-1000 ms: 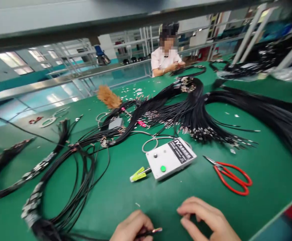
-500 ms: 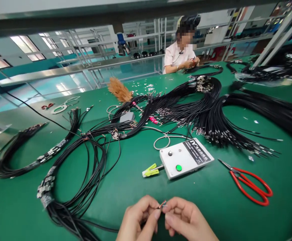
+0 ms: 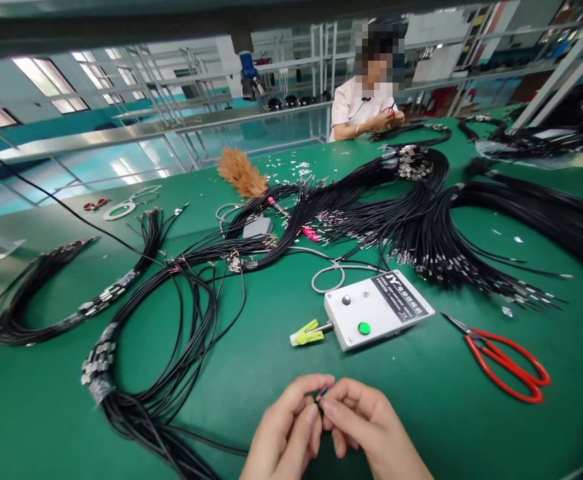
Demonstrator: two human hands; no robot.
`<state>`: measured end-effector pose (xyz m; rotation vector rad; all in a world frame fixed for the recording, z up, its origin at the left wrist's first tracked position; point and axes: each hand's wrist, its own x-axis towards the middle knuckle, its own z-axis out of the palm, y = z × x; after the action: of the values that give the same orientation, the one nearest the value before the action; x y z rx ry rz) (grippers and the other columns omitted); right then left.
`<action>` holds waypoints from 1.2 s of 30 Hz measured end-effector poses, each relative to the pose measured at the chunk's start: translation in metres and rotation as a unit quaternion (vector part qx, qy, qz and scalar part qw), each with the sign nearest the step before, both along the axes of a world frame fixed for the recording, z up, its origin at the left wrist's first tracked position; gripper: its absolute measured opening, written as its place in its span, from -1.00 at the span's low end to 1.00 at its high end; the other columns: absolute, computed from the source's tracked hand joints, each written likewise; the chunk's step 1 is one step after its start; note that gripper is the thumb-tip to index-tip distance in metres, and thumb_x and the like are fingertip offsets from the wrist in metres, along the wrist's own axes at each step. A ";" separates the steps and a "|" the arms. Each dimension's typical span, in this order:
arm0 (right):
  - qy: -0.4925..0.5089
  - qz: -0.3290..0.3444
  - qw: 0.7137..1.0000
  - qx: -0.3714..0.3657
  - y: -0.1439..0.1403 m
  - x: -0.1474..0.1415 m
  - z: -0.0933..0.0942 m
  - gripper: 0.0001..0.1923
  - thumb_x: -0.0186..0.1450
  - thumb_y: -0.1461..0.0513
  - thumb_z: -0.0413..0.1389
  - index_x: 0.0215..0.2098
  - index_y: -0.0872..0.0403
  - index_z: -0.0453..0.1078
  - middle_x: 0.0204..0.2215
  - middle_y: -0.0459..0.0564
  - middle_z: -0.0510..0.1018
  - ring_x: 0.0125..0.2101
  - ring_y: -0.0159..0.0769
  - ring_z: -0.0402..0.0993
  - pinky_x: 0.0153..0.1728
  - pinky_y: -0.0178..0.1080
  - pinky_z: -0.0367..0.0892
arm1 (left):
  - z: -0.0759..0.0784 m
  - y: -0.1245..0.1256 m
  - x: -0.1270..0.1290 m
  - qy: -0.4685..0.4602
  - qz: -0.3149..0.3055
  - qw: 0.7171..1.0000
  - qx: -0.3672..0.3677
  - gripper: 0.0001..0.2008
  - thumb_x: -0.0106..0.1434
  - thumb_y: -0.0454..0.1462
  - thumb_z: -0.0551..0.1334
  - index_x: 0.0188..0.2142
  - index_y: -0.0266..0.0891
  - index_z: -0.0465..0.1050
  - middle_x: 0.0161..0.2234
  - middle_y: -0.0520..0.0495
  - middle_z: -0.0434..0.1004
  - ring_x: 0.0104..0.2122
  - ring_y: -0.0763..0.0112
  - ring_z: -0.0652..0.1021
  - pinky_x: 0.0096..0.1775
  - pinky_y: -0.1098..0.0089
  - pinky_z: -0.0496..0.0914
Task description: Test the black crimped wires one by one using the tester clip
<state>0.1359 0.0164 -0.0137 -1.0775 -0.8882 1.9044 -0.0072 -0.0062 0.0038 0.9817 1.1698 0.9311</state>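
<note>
At the table's near edge, my left hand [image 3: 289, 427] and my right hand [image 3: 359, 417] meet fingertip to fingertip. Both pinch the thin coloured wires [image 3: 322, 392] at the end of a black cable. Most of that cable is hidden by my fingers; a black strand runs toward my left hand from the bundle on the left. Just beyond my hands lies a white control box [image 3: 379, 310] with a green button and a black label. A yellow-green clip [image 3: 307, 333] sits on the box's short metal shaft. Red-handled scissors [image 3: 504, 360] rest to the right.
A coiled black cable bundle [image 3: 104, 353] lies at left, with a smaller bundle [image 3: 46, 327] beyond it. Large cable bundles [image 3: 421, 233] spread over the middle and right. A brown brush [image 3: 241, 172] lies behind them. Across the table sits a person [image 3: 361, 110]. A shelf beam crosses overhead.
My fingers have drawn closer together around the wire ends, and my right fingertips now cover more of them. The whole view has shifted slightly, so the table's contents appear a little further right.
</note>
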 end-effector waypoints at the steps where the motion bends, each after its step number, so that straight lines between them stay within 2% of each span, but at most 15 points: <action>1: -0.003 0.002 1.000 -0.002 0.000 0.000 0.001 -0.51 0.07 -0.12 0.29 -0.53 0.12 0.35 -0.59 -0.14 0.44 -0.68 -0.55 0.25 -0.60 -0.42 0.17 | 0.000 0.000 0.000 -0.029 0.000 0.999 -0.021 -0.56 0.23 0.08 0.23 -0.08 -0.17 0.48 -0.54 0.10 0.31 -0.64 0.62 0.18 -0.60 0.56 0.05; 4: -0.047 0.017 0.999 0.011 -0.001 -0.001 0.003 -0.56 0.12 -0.09 0.26 -0.51 0.11 0.34 -0.58 -0.14 0.45 -0.65 -0.52 0.26 -0.57 -0.41 0.19 | 0.001 0.002 0.001 -0.078 0.022 0.995 -0.057 -0.62 0.14 0.03 0.35 -0.23 -0.18 0.47 -0.48 0.11 0.36 -0.73 0.79 0.08 -0.66 0.59 -0.09; 7: -0.142 0.035 0.986 0.085 -0.003 0.000 0.002 -0.69 0.24 0.04 0.18 -0.48 0.09 0.33 -0.63 -0.18 0.39 -0.62 -0.46 0.30 -0.55 -0.39 0.18 | 0.000 0.003 0.002 -0.054 0.093 0.993 -0.046 -0.60 0.08 0.04 0.39 -0.38 -0.26 0.44 -0.43 0.08 0.38 -0.77 0.84 0.12 -0.69 0.60 -0.12; 12: -0.289 0.036 0.914 0.283 -0.003 0.017 0.004 -0.79 0.36 0.19 0.03 -0.41 0.05 0.40 -0.50 -0.13 0.47 -0.49 -0.38 0.39 -0.46 -0.33 0.21 | -0.002 0.005 -0.001 -0.023 0.124 0.992 -0.023 -0.59 0.14 0.04 0.34 -0.43 -0.26 0.37 -0.70 0.24 0.10 -0.72 0.71 0.09 -0.64 0.59 -0.08; 14: -0.322 0.017 0.883 0.340 -0.001 0.025 0.005 -0.82 0.40 0.23 -0.01 -0.30 0.03 0.41 -0.41 -0.11 0.52 -0.43 -0.37 0.44 -0.40 -0.32 0.24 | -0.001 0.007 -0.004 -0.014 0.113 0.993 -0.019 -0.60 0.17 0.03 0.32 -0.43 -0.26 0.34 -0.67 0.22 0.17 -0.71 0.71 0.10 -0.62 0.58 -0.06; 16: -0.355 0.001 0.837 0.416 0.001 0.029 0.007 -0.86 0.40 0.25 0.00 -0.19 0.02 0.40 -0.32 -0.10 0.55 -0.39 -0.35 0.46 -0.33 -0.29 0.26 | 0.001 0.009 -0.008 -0.004 0.098 0.995 -0.024 -0.61 0.19 0.03 0.30 -0.42 -0.26 0.33 -0.61 0.18 0.25 -0.71 0.71 0.11 -0.62 0.57 -0.05; 18: -0.391 0.002 0.772 0.502 0.005 0.027 0.010 -0.86 0.40 0.20 0.05 -0.12 0.04 0.39 -0.26 -0.06 0.57 -0.34 -0.29 0.47 -0.29 -0.24 0.23 | 0.001 0.011 -0.010 0.000 0.081 0.996 -0.027 -0.60 0.20 0.03 0.29 -0.43 -0.25 0.31 -0.59 0.17 0.25 -0.71 0.70 0.11 -0.63 0.56 -0.05; 20: -0.422 0.018 0.710 0.564 0.011 0.022 0.014 -0.82 0.40 0.13 0.05 -0.18 0.06 0.40 -0.31 -0.06 0.57 -0.36 -0.25 0.44 -0.33 -0.21 0.16 | 0.000 0.011 -0.011 0.006 0.053 0.998 -0.031 -0.62 0.23 0.03 0.24 -0.43 -0.22 0.28 -0.64 0.22 0.16 -0.71 0.66 0.08 -0.63 0.55 -0.04; 22: -0.439 0.066 0.652 0.615 0.018 0.018 0.018 -0.78 0.43 0.18 -0.01 -0.33 0.06 0.39 -0.42 -0.09 0.53 -0.43 -0.27 0.38 -0.40 -0.20 0.08 | -0.001 0.009 -0.012 0.034 0.010 0.999 -0.026 -0.66 0.29 0.00 0.18 -0.42 -0.19 0.25 -0.66 0.24 0.06 -0.69 0.60 0.07 -0.62 0.53 -0.02; 24: -0.439 0.139 0.596 0.658 0.023 0.018 0.021 -0.74 0.43 0.29 -0.04 -0.41 0.06 0.35 -0.49 -0.13 0.49 -0.49 -0.31 0.31 -0.43 -0.20 0.02 | -0.001 0.006 -0.014 0.113 -0.023 0.992 0.042 -0.72 0.35 -0.08 0.12 -0.43 -0.18 0.27 -0.63 0.17 0.12 -0.63 0.52 0.18 -0.57 0.49 0.08; 26: -0.432 0.189 0.558 0.683 0.028 0.020 0.022 -0.76 0.42 0.33 -0.04 -0.39 0.06 0.34 -0.49 -0.14 0.49 -0.48 -0.32 0.29 -0.42 -0.19 0.00 | 0.000 0.004 -0.016 0.202 -0.035 0.967 0.155 -0.73 0.37 -0.19 0.07 -0.45 -0.19 0.32 -0.52 0.05 0.26 -0.51 0.42 0.32 -0.44 0.44 0.21; 28: -0.437 0.185 0.555 0.683 0.033 0.023 0.025 -0.77 0.42 0.31 -0.02 -0.39 0.05 0.35 -0.48 -0.15 0.50 -0.47 -0.32 0.30 -0.41 -0.19 0.00 | 0.002 0.004 -0.019 0.244 -0.029 0.946 0.209 -0.74 0.37 -0.25 0.05 -0.45 -0.20 0.34 -0.46 0.00 0.33 -0.43 0.38 0.37 -0.35 0.41 0.25; 32: -0.494 0.121 0.563 0.651 0.054 0.020 0.033 -0.90 0.33 0.20 0.19 -0.32 0.04 0.42 -0.35 -0.16 0.60 -0.30 -0.28 0.42 -0.30 -0.18 0.06 | 0.000 0.018 -0.027 0.165 0.029 0.984 0.065 -0.75 0.32 -0.13 0.11 -0.44 -0.20 0.28 -0.60 0.15 0.15 -0.62 0.51 0.19 -0.57 0.49 0.08; 34: -0.546 0.111 0.533 0.637 0.069 0.013 0.036 -0.79 0.20 0.19 0.33 -0.24 0.07 0.45 -0.20 -0.11 0.62 -0.14 -0.22 0.42 -0.21 -0.17 0.08 | -0.002 0.030 -0.031 0.112 0.060 0.992 0.026 -0.71 0.26 -0.06 0.16 -0.45 -0.19 0.25 -0.63 0.21 0.08 -0.67 0.58 0.11 -0.62 0.51 -0.02; 36: -0.584 0.120 0.503 0.626 0.082 0.004 0.036 -0.72 0.12 0.23 0.38 -0.24 0.09 0.47 -0.14 -0.07 0.63 -0.08 -0.17 0.40 -0.18 -0.15 0.07 | -0.005 0.042 -0.035 0.092 0.082 0.992 0.027 -0.68 0.19 -0.03 0.21 -0.48 -0.20 0.24 -0.63 0.21 0.12 -0.70 0.62 0.11 -0.63 0.53 -0.03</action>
<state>0.1403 0.0987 0.0221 -1.0490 -2.6096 -0.1244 -0.0417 0.0356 -0.0013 1.0426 1.4035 1.0240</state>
